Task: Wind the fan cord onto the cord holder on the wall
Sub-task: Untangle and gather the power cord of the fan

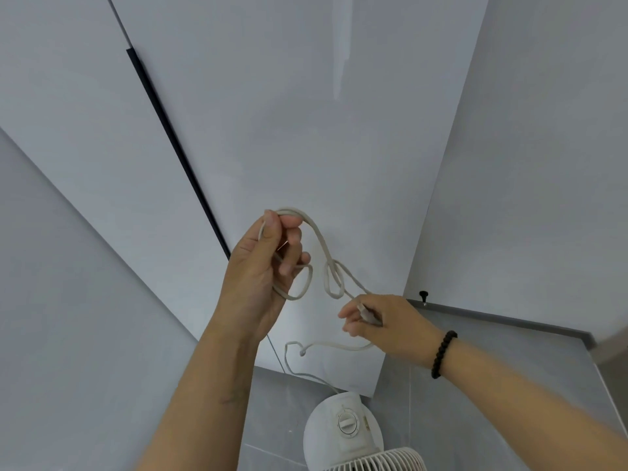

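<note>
A beige fan cord (321, 246) hangs in loops between my two hands in front of the pale wall. My left hand (265, 266) is raised, fingers closed around a bend of the cord. My right hand (384, 322), with a dark bead bracelet on the wrist, pinches the cord lower and to the right. More cord (323, 346) droops below it and runs down to the white fan (346, 433) on the floor. A small dark peg (423, 295), perhaps the cord holder, sticks out of the right wall just above the skirting, right of my right hand.
Two pale walls meet in a corner (435, 185). A dark vertical gap (176, 147) runs down the wall at left. Grey skirting (509, 321) lines the right wall above a grey tiled floor (278, 413).
</note>
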The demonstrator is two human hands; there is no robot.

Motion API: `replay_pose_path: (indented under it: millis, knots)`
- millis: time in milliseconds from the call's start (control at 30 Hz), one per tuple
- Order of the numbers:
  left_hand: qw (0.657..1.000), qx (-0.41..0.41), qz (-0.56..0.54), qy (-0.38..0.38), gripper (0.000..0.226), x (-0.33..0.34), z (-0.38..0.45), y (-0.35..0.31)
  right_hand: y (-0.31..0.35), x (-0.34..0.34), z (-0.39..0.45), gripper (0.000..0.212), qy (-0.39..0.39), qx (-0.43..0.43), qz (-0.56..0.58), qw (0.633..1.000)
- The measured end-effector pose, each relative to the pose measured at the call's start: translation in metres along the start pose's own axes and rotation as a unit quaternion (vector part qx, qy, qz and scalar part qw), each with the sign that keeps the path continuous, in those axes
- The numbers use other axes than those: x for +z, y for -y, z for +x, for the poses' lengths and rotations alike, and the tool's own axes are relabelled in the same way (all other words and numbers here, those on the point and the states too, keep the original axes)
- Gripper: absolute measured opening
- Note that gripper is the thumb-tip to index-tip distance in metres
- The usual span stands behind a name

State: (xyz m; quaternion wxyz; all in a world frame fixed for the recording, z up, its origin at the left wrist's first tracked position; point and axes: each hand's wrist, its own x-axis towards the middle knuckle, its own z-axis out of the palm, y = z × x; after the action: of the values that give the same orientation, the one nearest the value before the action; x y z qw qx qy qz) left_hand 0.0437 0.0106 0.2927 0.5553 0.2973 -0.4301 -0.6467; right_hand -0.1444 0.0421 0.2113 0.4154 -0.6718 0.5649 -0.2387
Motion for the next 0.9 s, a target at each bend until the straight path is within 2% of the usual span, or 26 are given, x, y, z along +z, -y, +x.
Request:
replay_pose_path:
  millis: [100, 200, 300, 367, 433, 467, 500, 567, 600, 667, 733, 833, 900]
  knots:
    - [0.997, 0.006, 0.069, -0.041, 0.032, -0.003, -0.003, 0.002, -0.005, -0.003, -0.004, 0.016, 0.019, -0.003, 0.022, 1.0]
    - [0.992, 0.002, 0.087, -0.092, 0.034, -0.005, -0.003, 0.002, -0.006, -0.009, -0.009, 0.021, 0.058, -0.003, 0.144, 0.988]
    - [0.988, 0.001, 0.067, -0.136, 0.035, -0.008, -0.002, 0.001, -0.008, -0.02, -0.015, 0.026, 0.023, 0.008, 0.307, 0.951]
    - [0.987, 0.002, 0.06, -0.147, 0.034, -0.008, -0.004, 0.0, -0.01, -0.025, -0.016, 0.023, -0.018, 0.007, 0.416, 0.909]
    - [0.987, 0.002, 0.056, -0.15, 0.033, -0.005, -0.005, 0.0, -0.011, -0.027, -0.015, 0.02, -0.053, 0.005, 0.475, 0.878]
    - [0.987, 0.003, 0.056, -0.152, 0.032, -0.003, -0.006, 0.0, -0.012, -0.027, -0.015, 0.018, -0.075, -0.001, 0.458, 0.886]
    - [0.986, 0.004, 0.061, -0.156, 0.032, -0.001, -0.007, 0.0, -0.012, -0.028, -0.015, 0.015, -0.098, -0.009, 0.407, 0.908]
    - [0.983, 0.012, 0.085, -0.165, 0.031, 0.002, -0.009, 0.0, -0.012, -0.03, -0.017, 0.011, -0.143, -0.036, 0.221, 0.964]
    - [0.98, 0.018, 0.104, -0.166, 0.031, 0.002, -0.009, 0.0, -0.013, -0.031, -0.018, 0.011, -0.159, -0.055, 0.112, 0.979]
    - [0.976, 0.03, 0.142, -0.16, 0.032, 0.003, -0.011, 0.0, -0.01, -0.033, -0.022, 0.013, -0.16, -0.079, -0.026, 0.984]
    - [0.974, 0.039, 0.168, -0.15, 0.032, 0.004, -0.012, 0.0, -0.005, -0.035, -0.025, 0.016, -0.123, -0.064, -0.055, 0.989]
    - [0.973, 0.047, 0.178, -0.135, 0.032, 0.007, -0.013, 0.002, 0.004, -0.037, -0.027, 0.022, -0.046, -0.012, -0.052, 0.998]
    - [0.973, 0.047, 0.192, -0.121, 0.031, 0.01, -0.013, 0.007, 0.008, -0.035, -0.027, 0.024, -0.021, 0.004, -0.046, 0.999]
